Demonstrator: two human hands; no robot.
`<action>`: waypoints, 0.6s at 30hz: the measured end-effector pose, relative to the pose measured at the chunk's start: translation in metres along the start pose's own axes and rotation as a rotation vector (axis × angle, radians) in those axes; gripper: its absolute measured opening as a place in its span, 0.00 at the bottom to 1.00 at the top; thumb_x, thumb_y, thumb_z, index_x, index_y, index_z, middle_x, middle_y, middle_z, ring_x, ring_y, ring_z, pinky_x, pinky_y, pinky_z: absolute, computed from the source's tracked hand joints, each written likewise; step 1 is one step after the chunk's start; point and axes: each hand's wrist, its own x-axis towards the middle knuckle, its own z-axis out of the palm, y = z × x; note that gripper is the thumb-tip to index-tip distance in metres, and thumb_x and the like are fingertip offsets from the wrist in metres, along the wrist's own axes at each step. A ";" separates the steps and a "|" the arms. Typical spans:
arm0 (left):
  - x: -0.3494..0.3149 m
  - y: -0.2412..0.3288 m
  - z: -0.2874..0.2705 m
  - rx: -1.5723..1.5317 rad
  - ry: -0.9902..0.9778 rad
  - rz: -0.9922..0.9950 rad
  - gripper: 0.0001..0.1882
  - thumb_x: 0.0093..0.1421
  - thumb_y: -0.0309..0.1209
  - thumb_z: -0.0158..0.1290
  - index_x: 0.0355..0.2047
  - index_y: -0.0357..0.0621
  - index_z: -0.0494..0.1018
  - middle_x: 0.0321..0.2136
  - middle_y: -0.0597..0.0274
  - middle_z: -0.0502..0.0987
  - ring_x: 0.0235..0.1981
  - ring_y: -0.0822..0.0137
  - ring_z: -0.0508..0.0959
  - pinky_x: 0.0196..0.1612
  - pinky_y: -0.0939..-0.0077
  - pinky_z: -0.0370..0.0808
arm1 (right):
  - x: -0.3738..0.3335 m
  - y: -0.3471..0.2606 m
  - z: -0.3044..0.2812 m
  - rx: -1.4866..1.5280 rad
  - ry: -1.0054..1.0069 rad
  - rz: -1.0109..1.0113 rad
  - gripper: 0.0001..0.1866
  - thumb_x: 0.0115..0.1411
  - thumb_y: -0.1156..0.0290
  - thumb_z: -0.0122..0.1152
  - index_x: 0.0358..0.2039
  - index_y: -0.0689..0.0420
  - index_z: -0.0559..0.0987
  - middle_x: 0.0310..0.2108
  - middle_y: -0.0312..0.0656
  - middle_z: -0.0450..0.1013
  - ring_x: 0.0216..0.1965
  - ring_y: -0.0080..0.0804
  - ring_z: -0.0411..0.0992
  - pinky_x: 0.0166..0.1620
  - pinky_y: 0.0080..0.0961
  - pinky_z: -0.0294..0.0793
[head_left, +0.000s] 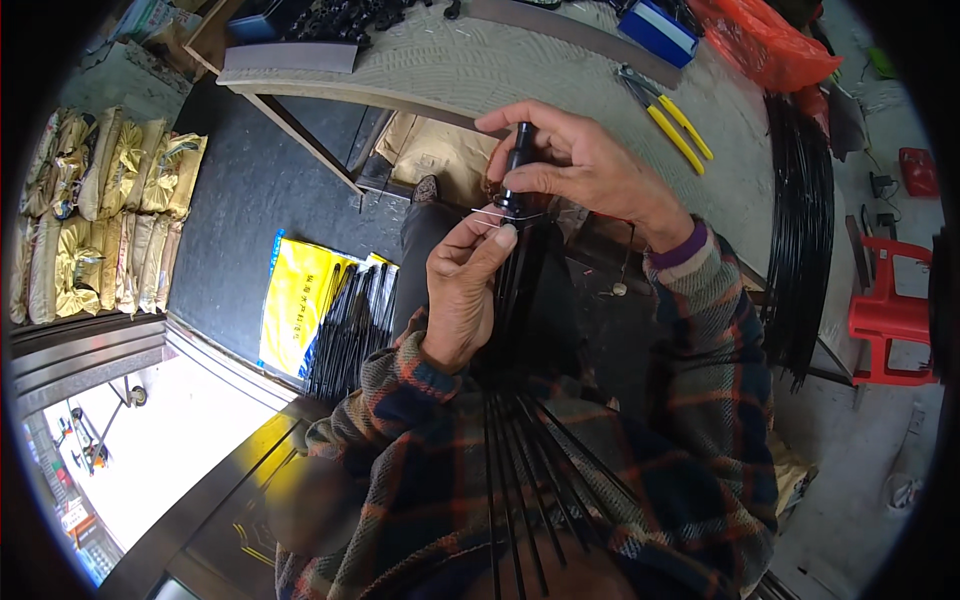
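Observation:
An umbrella-like frame of thin black rods (520,440) runs from my lap up between my hands, its lower rods fanning out over my plaid shirt. At its upper end is a smooth black tube-shaped piece (520,152). My right hand (590,170) is closed round this piece, thumb and fingers on opposite sides. Just below, my left hand (465,285) pinches the frame with thumb and fingertips at the collar. Thin silvery wire ends (488,219) stick out sideways there. What lies between the left fingertips is partly hidden.
On the grey table (430,65) ahead lie yellow-handled pliers (670,125), a blue box (657,32) and a red plastic bag (765,45). Black rods (800,240) hang over its right side. A red stool (890,305) stands right; more rods (355,320) lie on yellow packaging (297,300), left.

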 end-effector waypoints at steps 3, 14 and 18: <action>-0.003 0.003 0.003 0.003 0.013 0.004 0.11 0.53 0.20 0.53 0.38 0.35 0.70 0.30 0.67 0.74 0.31 0.81 0.72 0.40 0.89 0.68 | -0.001 -0.004 -0.001 0.101 -0.070 -0.017 0.27 0.53 0.75 0.57 0.54 0.61 0.61 0.38 0.40 0.68 0.41 0.24 0.68 0.45 0.20 0.68; -0.003 0.004 0.003 0.024 0.037 -0.043 0.14 0.53 0.20 0.53 0.42 0.34 0.69 0.30 0.68 0.74 0.31 0.81 0.72 0.40 0.89 0.68 | 0.004 0.004 -0.010 0.052 -0.208 -0.111 0.28 0.53 0.71 0.57 0.54 0.62 0.61 0.37 0.39 0.67 0.42 0.26 0.67 0.49 0.24 0.66; -0.004 0.007 0.006 0.015 0.028 -0.038 0.15 0.53 0.20 0.53 0.42 0.34 0.69 0.30 0.68 0.73 0.31 0.81 0.72 0.40 0.89 0.68 | 0.008 0.006 -0.014 0.117 -0.276 -0.147 0.24 0.53 0.72 0.57 0.50 0.62 0.64 0.37 0.39 0.67 0.42 0.26 0.67 0.48 0.23 0.65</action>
